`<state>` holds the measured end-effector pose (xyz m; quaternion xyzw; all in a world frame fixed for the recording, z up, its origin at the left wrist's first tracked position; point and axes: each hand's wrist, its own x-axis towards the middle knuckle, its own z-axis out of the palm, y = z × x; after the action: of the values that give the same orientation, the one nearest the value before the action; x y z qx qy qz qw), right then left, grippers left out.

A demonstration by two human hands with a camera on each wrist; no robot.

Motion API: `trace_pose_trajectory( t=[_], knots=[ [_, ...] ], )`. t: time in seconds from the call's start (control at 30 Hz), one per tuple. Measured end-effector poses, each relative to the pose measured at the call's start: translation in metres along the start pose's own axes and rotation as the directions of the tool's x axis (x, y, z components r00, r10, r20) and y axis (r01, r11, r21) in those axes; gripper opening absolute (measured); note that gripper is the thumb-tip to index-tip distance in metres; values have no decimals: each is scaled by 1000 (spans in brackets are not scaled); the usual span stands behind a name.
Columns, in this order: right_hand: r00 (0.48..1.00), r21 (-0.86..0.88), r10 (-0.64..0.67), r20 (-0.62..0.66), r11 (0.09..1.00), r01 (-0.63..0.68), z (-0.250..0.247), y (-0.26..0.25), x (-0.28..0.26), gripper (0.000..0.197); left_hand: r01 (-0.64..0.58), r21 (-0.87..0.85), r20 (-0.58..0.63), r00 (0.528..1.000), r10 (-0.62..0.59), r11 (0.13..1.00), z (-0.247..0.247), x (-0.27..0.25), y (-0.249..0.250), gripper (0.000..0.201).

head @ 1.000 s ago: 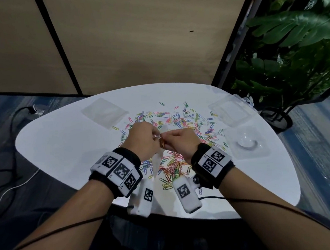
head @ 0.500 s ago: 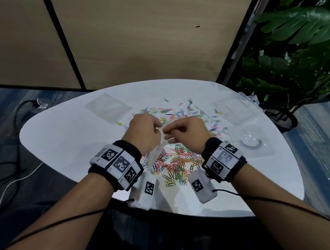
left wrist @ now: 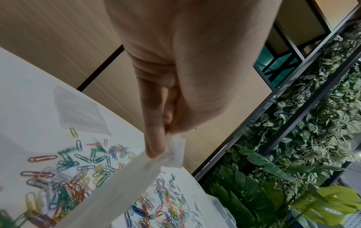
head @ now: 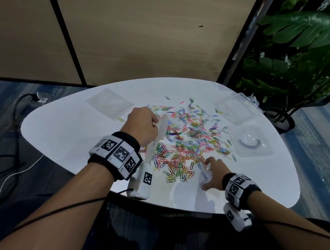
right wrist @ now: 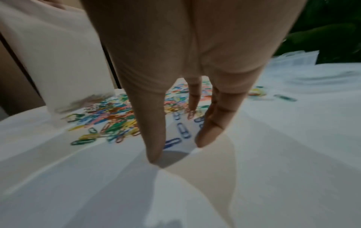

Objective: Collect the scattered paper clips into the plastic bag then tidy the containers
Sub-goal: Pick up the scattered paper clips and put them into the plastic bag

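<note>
Many coloured paper clips [head: 185, 143] lie scattered over the middle of the white table [head: 61, 134]. My left hand [head: 143, 126] pinches the top edge of a small clear plastic bag [head: 159, 134], which hangs down over the left side of the pile; the wrist view shows thumb and finger pinching the plastic bag [left wrist: 136, 177]. My right hand [head: 209, 172] is spread with straight fingers [right wrist: 154, 138] touching the table at the pile's near right edge, several blue clips [right wrist: 183, 131] lying between them. It holds nothing.
A second flat clear bag [head: 110, 105] lies at the back left. A clear lidded box [head: 236, 107] and a clear round-dished container [head: 250, 141] sit at the right. A leafy plant [head: 297, 53] stands beyond the table's right edge. A cable [head: 19, 109] runs on the floor left.
My hands have parted: the right let go of the bag and dropped to the table at the pile's near right edge. The left still holds the bag, now further back.
</note>
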<state>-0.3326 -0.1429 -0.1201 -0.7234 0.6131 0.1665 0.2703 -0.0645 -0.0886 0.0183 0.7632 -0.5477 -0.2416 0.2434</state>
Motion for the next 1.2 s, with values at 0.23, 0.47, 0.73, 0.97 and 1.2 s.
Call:
trace_pose_trajectory(
  t=[0.23,0.47,0.73,0.97,1.2],
  knots=[
    [945,-17,-296,-137,955,297,19,-53,8,75,1,10,7,1000,-1,1000,-4,-1,-4,31],
    [861,-283,-465,-205,871,402,23,-71,21,24,18,25,17,1000,-18,1000,-4,3,-11,32],
    [930,188,-151,-336,956,223,-17,-61,26,6,25,17,34,999,-26,1000,-1,5,-14,34],
    [970,945,-105,-220,222,239,-72,-87,2,21,34,-7,60,998,-34,999,3,2,-9,34],
    [940,994,-325,-100,5,108,-72,-129,-22,14,1,23,67,998,-2,1000,13,1,-4,26]
  ],
)
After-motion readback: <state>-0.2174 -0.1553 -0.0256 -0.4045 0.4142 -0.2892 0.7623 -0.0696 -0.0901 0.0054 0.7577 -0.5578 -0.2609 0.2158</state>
